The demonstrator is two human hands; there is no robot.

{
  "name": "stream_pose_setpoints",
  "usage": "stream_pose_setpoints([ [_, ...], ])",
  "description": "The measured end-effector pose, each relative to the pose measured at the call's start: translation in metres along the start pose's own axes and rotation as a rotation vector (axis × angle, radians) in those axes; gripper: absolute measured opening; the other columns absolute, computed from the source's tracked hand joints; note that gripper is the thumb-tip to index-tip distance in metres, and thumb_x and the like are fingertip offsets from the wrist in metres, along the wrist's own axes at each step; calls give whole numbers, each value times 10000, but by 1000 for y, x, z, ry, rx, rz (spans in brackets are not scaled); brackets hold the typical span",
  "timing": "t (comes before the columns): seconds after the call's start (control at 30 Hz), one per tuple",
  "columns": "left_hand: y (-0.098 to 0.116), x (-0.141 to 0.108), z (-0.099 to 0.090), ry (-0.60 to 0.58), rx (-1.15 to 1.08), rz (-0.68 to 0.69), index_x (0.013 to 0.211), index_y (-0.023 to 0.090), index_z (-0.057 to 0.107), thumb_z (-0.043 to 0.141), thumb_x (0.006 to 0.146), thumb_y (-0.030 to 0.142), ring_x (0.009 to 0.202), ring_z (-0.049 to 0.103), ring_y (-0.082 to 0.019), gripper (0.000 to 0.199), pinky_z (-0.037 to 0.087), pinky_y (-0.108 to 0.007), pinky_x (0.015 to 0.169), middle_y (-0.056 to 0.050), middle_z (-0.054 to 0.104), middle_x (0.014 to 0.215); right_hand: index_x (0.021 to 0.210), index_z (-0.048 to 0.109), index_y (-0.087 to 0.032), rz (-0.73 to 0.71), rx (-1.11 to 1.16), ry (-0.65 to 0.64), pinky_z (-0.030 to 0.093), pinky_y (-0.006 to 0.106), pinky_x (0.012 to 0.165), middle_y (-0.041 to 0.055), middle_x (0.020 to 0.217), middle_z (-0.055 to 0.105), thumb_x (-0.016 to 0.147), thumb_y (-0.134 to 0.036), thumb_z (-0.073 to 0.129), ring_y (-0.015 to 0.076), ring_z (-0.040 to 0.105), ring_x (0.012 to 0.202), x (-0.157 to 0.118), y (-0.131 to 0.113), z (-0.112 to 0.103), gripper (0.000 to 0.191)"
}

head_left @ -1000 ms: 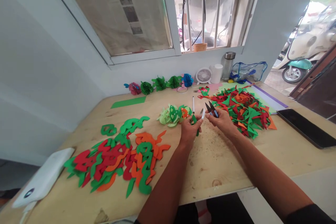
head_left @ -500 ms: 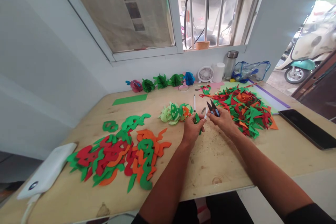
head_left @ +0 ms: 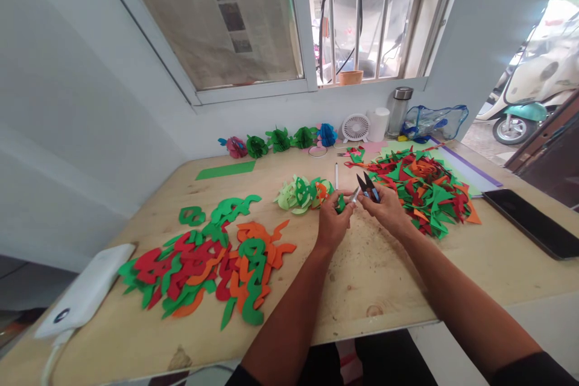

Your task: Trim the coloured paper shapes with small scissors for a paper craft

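Note:
My left hand (head_left: 333, 220) is closed on a small green paper piece (head_left: 340, 204) above the middle of the table. A narrow white strip (head_left: 355, 194) sticks out between the fingertips of both hands; its kind is unclear. In my right hand (head_left: 384, 211) is a pair of thread snips (head_left: 368, 188), dark blades apart and pointing away from me. The right fingertips meet or nearly meet the white strip. Just beyond the left hand lies a small heap of pale green, green and orange paper cutouts (head_left: 301, 193). A white pen (head_left: 336, 175) lies behind the hands.
Wavy red, green and orange paper cutouts (head_left: 194, 265) cover the left side. A heap of paper scraps (head_left: 429, 193) lies right, beside a black phone (head_left: 531, 223). Paper flowers (head_left: 278, 140), a small fan (head_left: 356, 128) and a bottle (head_left: 398, 113) line the wall. A white power bank (head_left: 85, 292) sits left.
The white strip stood up in a curve earlier and now looks straighter, between the fingertips. Both hands have stayed nearly in place. The whole view has shifted slightly.

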State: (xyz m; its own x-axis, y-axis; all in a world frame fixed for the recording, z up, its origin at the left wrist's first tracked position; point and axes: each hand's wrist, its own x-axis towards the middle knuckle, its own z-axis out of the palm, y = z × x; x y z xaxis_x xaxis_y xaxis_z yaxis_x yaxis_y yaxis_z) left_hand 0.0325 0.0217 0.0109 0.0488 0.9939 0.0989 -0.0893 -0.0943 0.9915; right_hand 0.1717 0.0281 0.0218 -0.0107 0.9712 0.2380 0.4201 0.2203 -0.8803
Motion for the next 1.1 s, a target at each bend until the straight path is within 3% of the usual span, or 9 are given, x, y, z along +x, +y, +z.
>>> stream_pose_setpoints([
  [0.43,1,-3,0,-50,50,24,1006,184,648,588,722,247,345,400,-31,297,318,-175,351,20,611,696,713,531,-180,-5,-8,90,313,227,450,-39,509,453,728,-411,564,99,399,461,-1,-10,-4,233],
  [0.6,-3,1,-2,8,57,19,917,190,700,625,682,219,424,444,-47,248,331,-165,402,-9,651,708,738,541,-178,-20,32,110,334,226,447,-35,527,459,734,-417,565,100,410,467,0,-4,-2,241],
  [0.73,-5,3,-4,62,66,17,912,195,709,624,676,211,471,471,-65,252,340,-163,426,-11,654,686,886,584,-162,-19,67,140,337,226,444,-46,516,436,783,-454,514,100,400,450,1,-3,-3,317],
  [0.97,-3,3,-4,79,52,9,986,177,685,607,697,257,391,393,-32,310,323,-161,393,2,653,687,786,624,-164,23,8,-40,304,235,459,-28,500,429,874,-591,261,106,400,453,3,6,-3,567],
  [1.1,-1,3,-4,76,43,17,1001,165,676,599,699,250,368,375,-27,323,319,-162,368,3,644,685,773,633,-172,-2,-115,-85,308,238,489,-20,519,447,879,-561,284,115,413,486,5,10,-3,534],
])
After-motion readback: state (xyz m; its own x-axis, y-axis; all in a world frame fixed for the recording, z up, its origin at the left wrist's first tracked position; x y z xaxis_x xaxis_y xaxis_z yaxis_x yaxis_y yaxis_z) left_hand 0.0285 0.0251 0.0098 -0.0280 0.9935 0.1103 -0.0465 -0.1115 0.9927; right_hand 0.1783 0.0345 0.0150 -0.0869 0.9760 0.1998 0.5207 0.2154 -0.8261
